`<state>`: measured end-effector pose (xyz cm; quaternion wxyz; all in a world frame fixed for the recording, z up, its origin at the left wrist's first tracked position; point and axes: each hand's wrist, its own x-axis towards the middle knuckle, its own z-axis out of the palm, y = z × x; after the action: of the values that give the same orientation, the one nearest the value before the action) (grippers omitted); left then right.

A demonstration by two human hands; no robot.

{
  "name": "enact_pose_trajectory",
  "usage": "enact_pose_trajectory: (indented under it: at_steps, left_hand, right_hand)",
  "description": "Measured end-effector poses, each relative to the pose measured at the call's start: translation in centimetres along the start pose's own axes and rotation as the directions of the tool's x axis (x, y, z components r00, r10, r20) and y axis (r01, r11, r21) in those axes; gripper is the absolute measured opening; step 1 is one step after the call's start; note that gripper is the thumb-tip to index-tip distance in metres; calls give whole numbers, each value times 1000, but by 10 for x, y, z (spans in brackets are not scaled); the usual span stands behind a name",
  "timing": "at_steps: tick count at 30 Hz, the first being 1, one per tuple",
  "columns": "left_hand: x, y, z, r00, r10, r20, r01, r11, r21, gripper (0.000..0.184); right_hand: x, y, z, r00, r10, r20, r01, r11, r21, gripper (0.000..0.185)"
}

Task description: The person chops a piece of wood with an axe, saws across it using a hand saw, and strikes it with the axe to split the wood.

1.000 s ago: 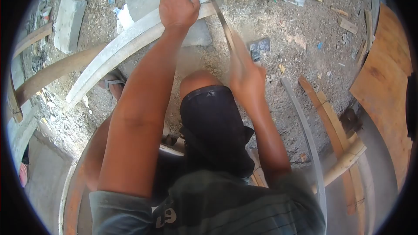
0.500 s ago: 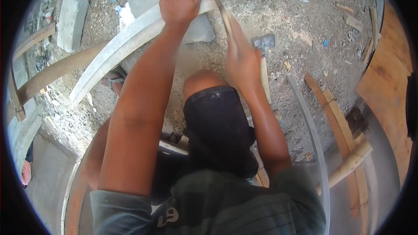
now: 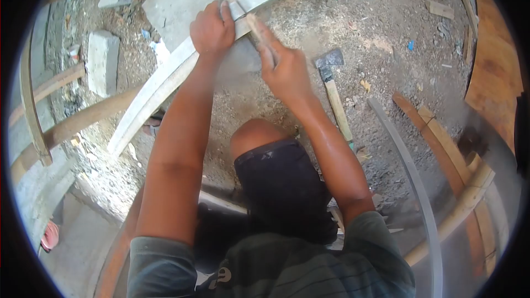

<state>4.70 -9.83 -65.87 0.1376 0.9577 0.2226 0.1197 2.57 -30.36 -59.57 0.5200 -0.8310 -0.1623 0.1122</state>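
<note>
A long pale curved beam [image 3: 152,91] runs from lower left to the top, over a flat grey slab [image 3: 182,8]. My left hand [image 3: 212,28] is closed on the beam near its middle. Just right of it, my right hand [image 3: 284,66] grips the handle of a long thin-bladed tool [image 3: 254,24]. The blade lies across the beam beside my left fingers; seen nearly edge-on, its teeth or cutting edge cannot be made out. To the right, a hatchet [image 3: 338,107] with a dark head and wooden handle lies on the dirt.
Grey curved strip [image 3: 406,160] and brown curved planks [image 3: 450,160] lie right. A pale block [image 3: 103,63] and curved timbers [image 3: 83,110] are at left. A brown sheet [image 3: 493,77] stands at the right edge. My bent knee [image 3: 259,138] is below my hands.
My right hand has moved up and forward, pushing the tool further across the beam. My left hand keeps its hold on the beam. The head view has shifted slightly.
</note>
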Motion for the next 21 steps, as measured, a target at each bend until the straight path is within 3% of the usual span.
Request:
enact_pose_trajectory:
  at_steps: [2, 5, 7, 8, 12, 15, 17, 19, 21]
  left_hand:
    - [2, 3, -1, 999, -22, 50, 21, 1000, 20, 33]
    - [4, 1, 4, 994, -71, 87, 69, 997, 17, 37]
    - [3, 1, 9, 998, -67, 20, 66, 997, 43, 40]
    - [5, 3, 4, 987, -105, 125, 102, 994, 31, 41]
    - [1, 1, 6, 989, -104, 101, 96, 992, 77, 41]
    - [7, 0, 12, 988, -96, 122, 88, 994, 67, 41]
    - [2, -8, 12, 997, -40, 68, 38, 998, 40, 39]
    - [0, -7, 10, 994, -75, 81, 72, 997, 32, 42]
    - [3, -2, 11, 989, -130, 75, 128, 991, 22, 44]
  right_hand:
    - [-29, 0, -8, 999, -5, 50, 9, 997, -81, 58]
    - [-99, -4, -56, 998, 43, 34, -42, 999, -33, 61]
    - [-122, -1, -73, 978, 121, 168, -117, 992, -37, 63]
    - [-123, 0, -74, 979, 137, 148, -133, 990, -35, 63]
    - [-74, -4, -50, 1000, -22, 13, 22, 999, 41, 62]
    - [0, 9, -3, 999, -36, -14, 37, 995, 92, 67]
    - [15, -1, 5, 999, -3, 53, 0, 998, 65, 64]
    - [-34, 1, -24, 962, 165, 219, -148, 985, -94, 59]
    - [-106, 2, -60, 997, 58, 60, -61, 997, 42, 63]
